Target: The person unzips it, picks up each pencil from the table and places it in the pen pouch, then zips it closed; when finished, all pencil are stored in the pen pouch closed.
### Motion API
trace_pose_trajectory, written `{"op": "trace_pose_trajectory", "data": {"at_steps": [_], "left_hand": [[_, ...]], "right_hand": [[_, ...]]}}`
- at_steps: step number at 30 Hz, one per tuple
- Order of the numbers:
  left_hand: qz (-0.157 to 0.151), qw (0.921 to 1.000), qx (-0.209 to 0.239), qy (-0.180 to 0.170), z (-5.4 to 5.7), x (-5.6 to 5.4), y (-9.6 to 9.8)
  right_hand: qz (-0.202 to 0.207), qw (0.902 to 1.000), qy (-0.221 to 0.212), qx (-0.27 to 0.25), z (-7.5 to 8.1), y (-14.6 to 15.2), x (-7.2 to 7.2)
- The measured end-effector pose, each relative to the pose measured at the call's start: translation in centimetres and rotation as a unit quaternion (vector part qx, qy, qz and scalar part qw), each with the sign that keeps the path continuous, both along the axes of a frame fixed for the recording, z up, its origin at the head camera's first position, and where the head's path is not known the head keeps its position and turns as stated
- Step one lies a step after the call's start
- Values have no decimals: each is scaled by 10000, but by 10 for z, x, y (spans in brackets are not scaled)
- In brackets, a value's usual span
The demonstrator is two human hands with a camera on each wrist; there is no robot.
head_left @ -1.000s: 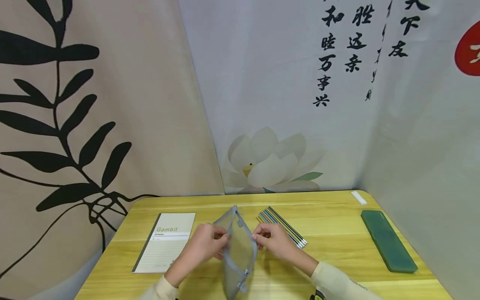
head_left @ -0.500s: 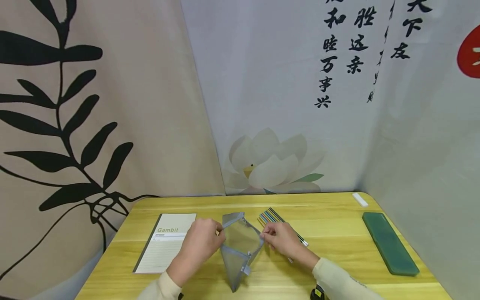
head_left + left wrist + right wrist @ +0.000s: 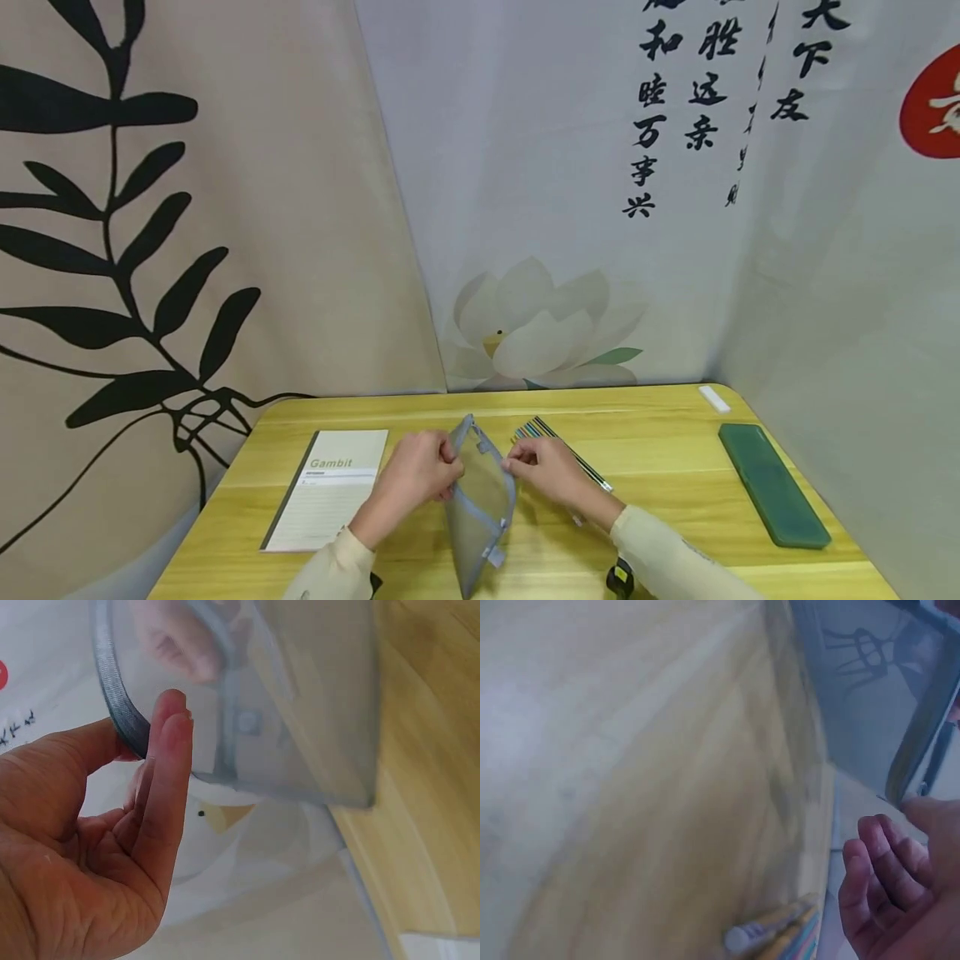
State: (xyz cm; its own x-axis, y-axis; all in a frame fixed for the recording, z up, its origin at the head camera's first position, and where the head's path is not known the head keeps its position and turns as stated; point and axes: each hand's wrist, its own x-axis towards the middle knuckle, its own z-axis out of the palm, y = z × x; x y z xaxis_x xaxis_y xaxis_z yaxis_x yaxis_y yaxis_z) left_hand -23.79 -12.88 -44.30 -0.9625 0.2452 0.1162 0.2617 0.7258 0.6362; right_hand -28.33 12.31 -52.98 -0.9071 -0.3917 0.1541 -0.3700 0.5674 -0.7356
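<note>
A translucent grey zip pouch with blue-grey edging hangs upright between my hands above the middle of the table, its mouth spread apart. My left hand pinches the left edge of the mouth. In the left wrist view, thumb and fingers of that hand hold the dark edging, and the other hand shows through the sheer side. My right hand pinches the opposite edge, seen also beside the pouch in the right wrist view. Several pencils lie behind my right hand, partly hidden by it.
A notebook marked "Gambit" lies left of my left hand. On the right side of the wooden table rests a long green case. A small white block sits by the far right corner. Printed curtains stand behind.
The pouch mouth spread wider half a second ago, with its bottom swung up, and is now narrower again. Both hands keep their pinch and have come slightly closer together.
</note>
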Motion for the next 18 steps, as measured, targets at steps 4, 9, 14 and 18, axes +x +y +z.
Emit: {"op": "trace_pose_trajectory", "data": {"at_steps": [4, 9, 14, 18], "left_hand": [[-9, 9995, 265, -184, -6, -5, 1], [-16, 9984, 419, -370, -13, -8, 3], [41, 9985, 300, -462, -16, -10, 7], [68, 9984, 256, -492, -19, -13, 10]], "right_hand": [[-122, 9999, 26, -31, 4, 10, -9], [-592, 9981, -104, 154, 6, 32, -29], [-783, 9951, -532, 287, 8, 60, -51], [-631, 9924, -1054, 8, 7, 82, -68]]}}
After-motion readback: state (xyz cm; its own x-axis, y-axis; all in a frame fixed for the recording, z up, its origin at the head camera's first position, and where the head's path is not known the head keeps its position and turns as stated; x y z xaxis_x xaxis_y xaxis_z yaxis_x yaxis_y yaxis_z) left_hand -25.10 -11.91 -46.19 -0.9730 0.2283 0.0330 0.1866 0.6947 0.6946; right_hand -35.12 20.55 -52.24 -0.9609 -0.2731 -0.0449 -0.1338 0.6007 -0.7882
